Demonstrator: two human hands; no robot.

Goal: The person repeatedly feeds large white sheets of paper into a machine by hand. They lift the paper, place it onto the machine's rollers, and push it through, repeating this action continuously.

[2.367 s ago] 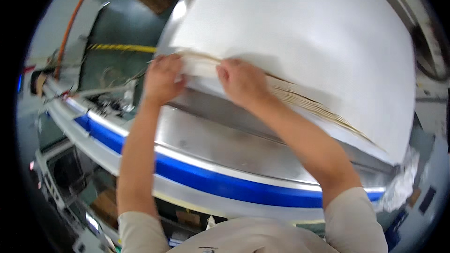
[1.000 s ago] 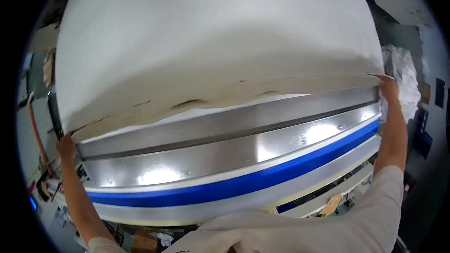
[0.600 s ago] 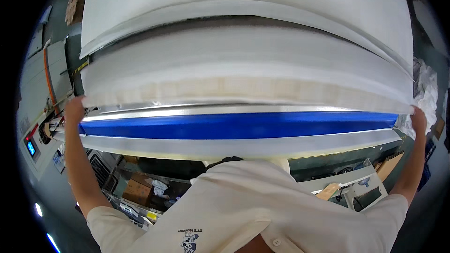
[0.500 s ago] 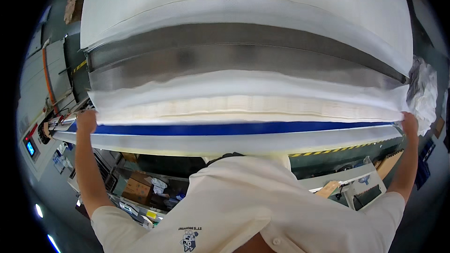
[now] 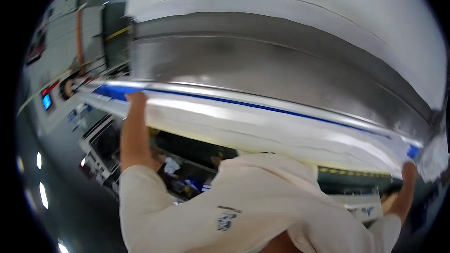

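Note:
A long white cloth (image 5: pixel 262 129) stretches between my two hands, lying over a narrow table with a blue surface (image 5: pixel 115 92). My left hand (image 5: pixel 137 98) closes on its left end, beside the bare blue part. At the far right, my right hand (image 5: pixel 409 169) is closed at the opposite end, its fingers partly hidden and a little blurred. The cloth sags in soft folds toward my body. Beyond the blue strip lies a wide grey metal plate (image 5: pixel 272 70), and above that a broad sheet of white fabric (image 5: pixel 290 7).
A control panel with a lit screen (image 5: pixel 47 101) is at the left, near an orange hose (image 5: pixel 79 42). Crumpled white material (image 5: pixel 432 159) hangs at the right end. Yellow-and-black striped tape (image 5: pixel 354 172) runs along the floor below the table's near edge.
Both hands have drawn the cloth nearer to my body, off the metal plate and across the blue strip. The cream pleated layer no longer shows. The view has turned and shifted.

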